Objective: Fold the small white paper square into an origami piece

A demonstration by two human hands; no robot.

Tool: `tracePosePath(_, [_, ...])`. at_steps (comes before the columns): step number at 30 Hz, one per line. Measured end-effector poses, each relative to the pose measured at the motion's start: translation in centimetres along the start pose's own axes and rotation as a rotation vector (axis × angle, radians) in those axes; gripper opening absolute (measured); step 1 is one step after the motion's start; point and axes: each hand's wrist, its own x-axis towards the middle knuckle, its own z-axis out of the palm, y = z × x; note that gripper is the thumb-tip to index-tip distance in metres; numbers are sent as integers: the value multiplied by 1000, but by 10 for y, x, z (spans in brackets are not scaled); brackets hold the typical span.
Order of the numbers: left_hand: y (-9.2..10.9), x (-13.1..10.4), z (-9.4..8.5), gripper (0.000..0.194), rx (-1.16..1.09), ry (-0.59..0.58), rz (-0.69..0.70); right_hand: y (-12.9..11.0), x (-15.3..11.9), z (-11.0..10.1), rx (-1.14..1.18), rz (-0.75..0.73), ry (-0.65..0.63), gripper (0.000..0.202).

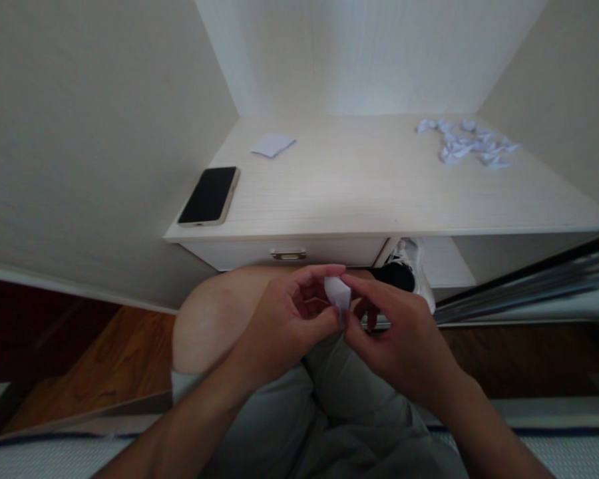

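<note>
A small folded piece of white paper [337, 293] is held above my lap, in front of the desk's edge. My left hand [292, 316] grips it from the left, thumb below and fingers curled behind. From the right, my right hand [392, 319] pinches its edge between thumb and index finger. The fingers of both hands meet around the paper, so its lower part is partly hidden. On the desk beyond lie a flat stack of white paper squares [273, 145] and, at the right, a loose pile of small folded paper pieces [466, 144].
A phone [209, 195] lies screen up at the left edge of the white desk [339, 193]. Below are a drawer with a metal handle [288, 255] and an open shelf [446, 261]. My bare knee [204, 319] and shoe [419, 266] are under the hands. Walls enclose both sides.
</note>
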Motion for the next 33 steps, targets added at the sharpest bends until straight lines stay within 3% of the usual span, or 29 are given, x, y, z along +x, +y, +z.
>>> tracePosePath(6, [-3, 0, -6, 47, -107, -44, -62, 11, -2, -1, 141, 9, 12, 38])
tracePosePath(14, [-3, -2, -1, 45, -230, -50, -100, 17, -9, 16, 327, 1, 210, 34])
tracePosePath(28, [-2, 0, -1, 42, -212, -8, -118, 19, -4, -1, 593, 108, 3, 38])
tracePosePath(33, [-2, 0, -2, 44, -197, -25, -118, 17, -3, -2, 584, 97, -7, 40])
